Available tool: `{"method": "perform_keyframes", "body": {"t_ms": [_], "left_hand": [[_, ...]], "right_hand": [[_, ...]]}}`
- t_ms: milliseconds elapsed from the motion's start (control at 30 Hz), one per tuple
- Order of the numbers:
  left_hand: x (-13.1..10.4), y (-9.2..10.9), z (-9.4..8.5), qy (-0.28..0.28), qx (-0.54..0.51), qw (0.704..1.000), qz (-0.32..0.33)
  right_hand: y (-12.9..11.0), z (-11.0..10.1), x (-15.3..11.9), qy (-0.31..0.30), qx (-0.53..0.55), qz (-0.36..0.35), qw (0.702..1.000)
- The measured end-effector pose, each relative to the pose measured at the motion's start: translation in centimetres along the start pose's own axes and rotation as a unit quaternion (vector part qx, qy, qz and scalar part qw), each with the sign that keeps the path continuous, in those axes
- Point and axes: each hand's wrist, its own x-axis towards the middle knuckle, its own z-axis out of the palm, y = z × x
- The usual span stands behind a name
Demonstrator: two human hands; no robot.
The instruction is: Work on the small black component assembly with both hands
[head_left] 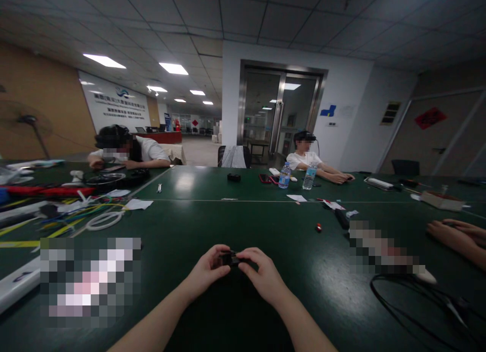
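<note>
Between my two hands, just above the dark green table [182, 225], is a small black object [232, 259] whose kind I cannot make out. My left hand [208, 268] pinches its left side between thumb and fingers. On the right side, the thumb and fingertips of my right hand [261, 272] close on the same object. The fingers cover much of it, and the picture is dim there.
Cables and strips crowd the left, with a white coil [104, 221]. Two water bottles [284, 175] stand ahead, near a black block [234, 177]. A small red item [318, 227] and black cable [383, 296] lie right. Another person's hands [451, 233] rest at far right; two people sit opposite.
</note>
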Motion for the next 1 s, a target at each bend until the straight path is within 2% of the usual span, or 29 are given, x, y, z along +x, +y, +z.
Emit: {"method": "perform_keyframes", "body": {"t_ms": [567, 833, 1000], "left_hand": [[-0.28, 0.71, 0.18, -0.022, -0.02, 0.999, -0.033], [-0.15, 0.44, 0.13, -0.019, 0.017, 0.999, -0.021], [-0.01, 0.38, 0.16, -0.023, -0.002, 1.0, -0.018]], "right_hand": [[-0.01, 0.02, -0.16, -0.004, -0.014, 0.043, 0.999], [0.15, 0.1, -0.06, -0.007, -0.008, 0.027, 1.0], [0.31, 0.14, -0.01, 0.001, 0.001, -0.009, 1.0]]}}
